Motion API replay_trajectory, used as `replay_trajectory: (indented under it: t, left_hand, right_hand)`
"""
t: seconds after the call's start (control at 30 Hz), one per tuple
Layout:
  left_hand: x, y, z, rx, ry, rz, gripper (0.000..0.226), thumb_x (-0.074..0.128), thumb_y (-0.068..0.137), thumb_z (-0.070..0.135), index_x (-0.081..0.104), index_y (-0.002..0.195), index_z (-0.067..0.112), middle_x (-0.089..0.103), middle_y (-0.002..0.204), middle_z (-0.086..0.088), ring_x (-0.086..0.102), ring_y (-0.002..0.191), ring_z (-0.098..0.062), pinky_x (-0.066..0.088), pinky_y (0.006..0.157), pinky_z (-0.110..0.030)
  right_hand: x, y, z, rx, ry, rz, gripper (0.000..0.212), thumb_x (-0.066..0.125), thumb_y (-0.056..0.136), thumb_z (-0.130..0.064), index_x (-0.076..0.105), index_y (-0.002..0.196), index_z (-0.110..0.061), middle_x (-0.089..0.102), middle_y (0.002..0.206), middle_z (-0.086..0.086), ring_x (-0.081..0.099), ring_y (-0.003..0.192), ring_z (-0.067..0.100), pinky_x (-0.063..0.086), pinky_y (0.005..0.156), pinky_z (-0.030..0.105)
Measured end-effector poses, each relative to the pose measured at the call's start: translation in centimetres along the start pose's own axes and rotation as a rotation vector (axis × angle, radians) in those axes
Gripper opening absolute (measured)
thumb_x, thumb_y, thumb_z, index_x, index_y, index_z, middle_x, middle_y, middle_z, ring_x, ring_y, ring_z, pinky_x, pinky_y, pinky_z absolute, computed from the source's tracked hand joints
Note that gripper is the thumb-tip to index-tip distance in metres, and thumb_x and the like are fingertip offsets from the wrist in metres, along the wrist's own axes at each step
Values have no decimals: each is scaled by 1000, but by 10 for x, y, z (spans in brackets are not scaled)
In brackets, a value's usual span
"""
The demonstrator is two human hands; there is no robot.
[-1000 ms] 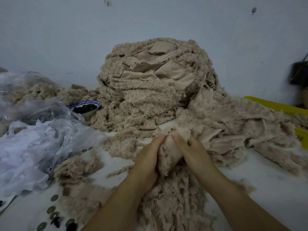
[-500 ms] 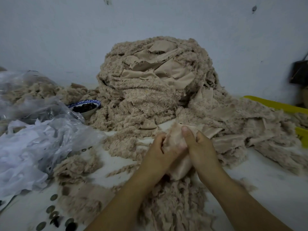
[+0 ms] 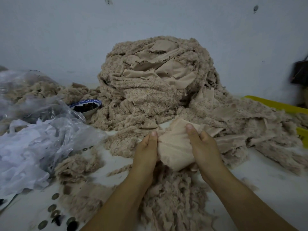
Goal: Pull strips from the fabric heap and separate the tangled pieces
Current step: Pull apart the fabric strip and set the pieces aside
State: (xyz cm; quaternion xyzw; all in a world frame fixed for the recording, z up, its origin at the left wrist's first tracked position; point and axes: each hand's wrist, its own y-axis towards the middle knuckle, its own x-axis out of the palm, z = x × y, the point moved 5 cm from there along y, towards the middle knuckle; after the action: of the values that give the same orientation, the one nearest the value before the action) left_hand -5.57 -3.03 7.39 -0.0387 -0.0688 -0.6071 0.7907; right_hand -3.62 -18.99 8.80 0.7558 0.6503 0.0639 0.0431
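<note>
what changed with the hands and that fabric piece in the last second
The left hand and right hand drew apart sideways, spreading the fabric piece so its smooth backing now shows between the thumbs. Both hands kept their grip on it. The fabric heap, bowl and plastic bag stayed put.

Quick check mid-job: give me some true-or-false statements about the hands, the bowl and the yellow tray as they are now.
1. The left hand and the right hand both grip the smooth fabric piece. True.
2. The bowl holds dark pieces. True.
3. The bowl stands right of the fabric heap. False: it stands left of it, beside the plastic bag.
4. The yellow tray is at the left edge. False: it is at the right, partly under fabric.
</note>
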Motion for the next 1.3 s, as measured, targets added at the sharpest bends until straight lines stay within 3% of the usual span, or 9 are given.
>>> replay_trajectory:
  t: [0.2,0.3,0.43,0.6,0.77,0.87,1.0,1.1,1.3]
  left_hand:
    - [-45,19,4,15,-4,250,53,39,106,46,42,59,21,33,45,7,25,46,-15,20,48,-28]
    - [-32,14,2,3,143,135,66,42,96,66,52,48,22,53,51,1,50,49,-19,43,55,-31]
    - [-5,0,9,133,259,-59,80,26,67,100,69,94,39,73,95,17,70,90,-5,57,84,-36]
    - [1,-2,12,260,400,-92,44,49,87,74,60,76,32,62,68,21,55,63,1,40,60,-18]
    - [-9,6,3,91,23,-12,30,54,101,42,76,84,33,77,90,5,73,86,-13,56,74,-31]
    - [-27,17,4,19,-193,140,41,50,103,33,69,69,20,67,70,1,63,61,-14,49,54,-24]
    - [-30,18,8,-40,-299,103,68,37,101,58,69,59,16,64,63,-2,59,54,-14,48,48,-23]
    - [9,1,6,-8,57,-245,83,27,76,94,80,78,30,77,85,7,73,79,-9,54,62,-21]
    - [5,-1,3,137,147,-214,32,58,85,64,75,90,38,77,95,10,72,90,-11,58,78,-30]
  right_hand:
    - [-25,15,-2,50,195,164,27,59,95,-49,71,81,-29,77,85,-3,74,77,15,57,65,30]
    - [-19,11,1,54,134,106,30,61,93,-52,72,79,-28,77,86,-1,74,85,22,60,74,39]
    - [-4,0,-4,5,8,5,47,60,88,-57,72,91,-12,71,100,21,67,95,41,56,86,55]
    - [5,-9,-6,-27,-146,-124,61,58,83,-62,62,76,-2,68,72,12,64,66,23,52,64,29]
    - [16,-14,-14,-126,-170,-159,50,50,74,-66,38,62,-20,32,51,-11,31,47,4,26,42,16]
    - [15,-15,-13,-105,-140,-138,51,49,72,-72,46,58,-22,41,54,-10,41,51,7,34,49,19]
    - [-2,-4,-10,-20,-5,-80,47,54,77,-67,68,74,-22,65,84,19,66,80,30,51,72,35]
    - [6,-7,-6,-35,-50,-124,39,54,81,-63,69,64,-31,64,65,-11,61,64,-1,47,59,14]
    - [10,-10,-4,-16,-74,-191,39,48,98,-51,72,75,-30,73,70,-15,68,63,-2,48,55,13]
